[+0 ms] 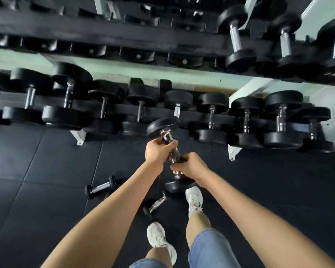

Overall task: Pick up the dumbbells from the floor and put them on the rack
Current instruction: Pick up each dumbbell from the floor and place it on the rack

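Both my hands hold one black dumbbell (161, 127) by its chrome handle, lifted off the floor and pointing toward the rack. My left hand (157, 152) grips the upper part of the handle. My right hand (190, 167) grips the lower part, just above the near weight head. Straight ahead stands the lower tier of the rack (186, 113), with a row of black dumbbells on it. A small dumbbell (101, 187) lies on the floor to the left of my arms. Another small dumbbell (156, 204) lies between my feet, partly hidden by my left arm.
The upper rack tier (104, 33) carries mostly vacant saddles, with three dumbbells at its right end (238, 39). White rack feet (77, 137) stick out onto the black rubber floor mats. My white shoes (193, 200) stand close to the floor dumbbells.
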The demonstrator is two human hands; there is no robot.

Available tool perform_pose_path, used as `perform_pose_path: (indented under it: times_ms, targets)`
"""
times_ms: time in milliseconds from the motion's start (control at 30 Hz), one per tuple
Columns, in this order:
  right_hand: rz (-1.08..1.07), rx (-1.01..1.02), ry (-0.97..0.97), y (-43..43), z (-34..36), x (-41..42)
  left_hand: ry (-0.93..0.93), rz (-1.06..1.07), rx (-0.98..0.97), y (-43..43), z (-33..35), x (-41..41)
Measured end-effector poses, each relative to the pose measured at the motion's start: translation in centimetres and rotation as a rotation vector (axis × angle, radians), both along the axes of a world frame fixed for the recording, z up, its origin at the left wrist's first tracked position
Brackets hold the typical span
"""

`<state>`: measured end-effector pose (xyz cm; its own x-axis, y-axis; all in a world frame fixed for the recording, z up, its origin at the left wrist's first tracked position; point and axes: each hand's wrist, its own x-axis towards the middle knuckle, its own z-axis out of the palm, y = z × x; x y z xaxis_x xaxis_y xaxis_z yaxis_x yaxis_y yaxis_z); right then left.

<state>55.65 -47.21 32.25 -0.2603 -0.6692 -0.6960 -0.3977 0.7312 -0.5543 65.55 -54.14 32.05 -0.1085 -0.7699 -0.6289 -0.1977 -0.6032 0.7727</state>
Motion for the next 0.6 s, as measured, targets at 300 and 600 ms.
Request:
perform_pose_path:
  times_ms: [300,600]
  targets:
    - [-0.052,-0.144,0.046,-12.7,3.1,-5.1,0.015,-0.009,-0.087,-13.3,3.7,-5.7]
    - [-0.107,-0.181,0.123,-29.3,4.3,-13.3,-0.034,-0.019,-0.105,-30.5,5.2,-15.5]
